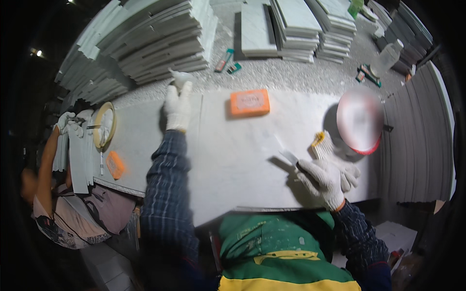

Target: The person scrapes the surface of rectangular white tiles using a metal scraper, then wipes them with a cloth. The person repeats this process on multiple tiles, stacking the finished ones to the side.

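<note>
My left hand [177, 106], in a white knit glove, reaches to the far edge of the pale slab worktop [225, 160]. Its fingers are at a crumpled whitish plastic bag or wrap [182, 78]; the grip is partly hidden. My right hand [324, 180], gloved too, holds a putty knife [289, 156] with its blade pointing up and left over the slab. Beneath and beside that hand lies a spare knit glove [323, 145] with a yellow cuff edge. An orange block bearing print [249, 103] rests between my hands, farther back. Right of it stands a round red-rimmed container [360, 120], its inside blurred.
Stacks of grey tiles [164, 40] and white tiles [296, 22] stand behind. Upright tiles [418, 138] line the right. Small green boxes [224, 60] and a clear plastic bottle [387, 56] sit at the back. A co-worker [69, 203] handles strips at left, near a yellow-rimmed bowl [104, 124].
</note>
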A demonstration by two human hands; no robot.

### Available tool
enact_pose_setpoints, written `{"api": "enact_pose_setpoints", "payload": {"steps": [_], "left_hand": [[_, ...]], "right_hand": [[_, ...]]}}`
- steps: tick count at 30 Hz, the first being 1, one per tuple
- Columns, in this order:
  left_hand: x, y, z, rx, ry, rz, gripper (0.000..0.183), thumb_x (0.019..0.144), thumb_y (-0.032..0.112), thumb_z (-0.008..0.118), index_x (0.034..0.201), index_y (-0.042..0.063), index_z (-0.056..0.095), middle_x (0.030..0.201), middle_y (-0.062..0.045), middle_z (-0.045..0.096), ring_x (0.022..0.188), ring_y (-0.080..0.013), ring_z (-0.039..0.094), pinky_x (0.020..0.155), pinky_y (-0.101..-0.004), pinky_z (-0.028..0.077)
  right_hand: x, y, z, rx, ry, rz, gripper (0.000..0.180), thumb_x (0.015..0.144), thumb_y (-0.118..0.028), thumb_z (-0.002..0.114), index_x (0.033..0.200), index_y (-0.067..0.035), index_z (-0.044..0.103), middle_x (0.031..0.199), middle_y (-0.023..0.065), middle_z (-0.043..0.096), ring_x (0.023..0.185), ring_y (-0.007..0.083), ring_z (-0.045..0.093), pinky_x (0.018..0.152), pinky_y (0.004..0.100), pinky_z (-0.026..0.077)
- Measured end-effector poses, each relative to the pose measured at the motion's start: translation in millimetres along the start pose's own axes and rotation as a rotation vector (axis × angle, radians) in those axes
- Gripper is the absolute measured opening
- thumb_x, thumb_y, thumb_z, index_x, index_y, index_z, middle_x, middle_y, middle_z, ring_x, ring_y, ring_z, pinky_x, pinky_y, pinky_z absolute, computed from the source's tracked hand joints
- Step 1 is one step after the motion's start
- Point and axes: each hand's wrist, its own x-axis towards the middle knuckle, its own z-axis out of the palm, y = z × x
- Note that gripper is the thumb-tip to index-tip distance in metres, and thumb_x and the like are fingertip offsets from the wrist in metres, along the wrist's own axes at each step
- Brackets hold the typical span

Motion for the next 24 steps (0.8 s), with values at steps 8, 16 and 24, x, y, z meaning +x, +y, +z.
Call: {"api": "enact_pose_setpoints", "payload": {"steps": [8, 16, 24], "left_hand": [[-165.7, 50.9, -85.6, 0.184, -0.455, 0.496, 0.031, 0.090, 0.011, 0.079, 0.119, 0.005, 0.077, 0.107, -0.011, 0.078, 0.100, -0.0296, 0.073, 0.095, -0.0423, 0.056], [-178.4, 70.6, -64.6, 0.340, -0.652, 0.524, 0.033, 0.085, 0.017, 0.079, 0.114, 0.002, 0.078, 0.103, -0.016, 0.077, 0.097, -0.0338, 0.073, 0.091, -0.0414, 0.057], [-169.6, 94.6, -53.1, 0.474, -0.720, 0.455, 0.033, 0.087, 0.026, 0.075, 0.110, 0.002, 0.079, 0.100, -0.016, 0.078, 0.091, -0.0331, 0.072, 0.084, -0.0409, 0.057]], "right_hand": [[-5.7, -0.7, -2.3, 0.104, 0.049, 0.078, 0.031, 0.090, -0.011, 0.083, 0.121, -0.008, 0.078, 0.085, 0.0099, 0.072, 0.074, 0.0301, 0.070, 0.066, 0.0413, 0.055], [-13.0, -12.1, -12.0, 0.139, 0.140, 0.197, 0.037, 0.087, -0.007, 0.086, 0.122, 0.000, 0.078, 0.086, 0.0134, 0.073, 0.075, 0.0283, 0.071, 0.071, 0.0383, 0.055], [-19.3, -11.5, -10.5, 0.125, 0.130, 0.185, 0.033, 0.087, -0.008, 0.086, 0.119, -0.003, 0.079, 0.080, 0.0126, 0.071, 0.071, 0.0288, 0.070, 0.066, 0.0396, 0.054]]}}
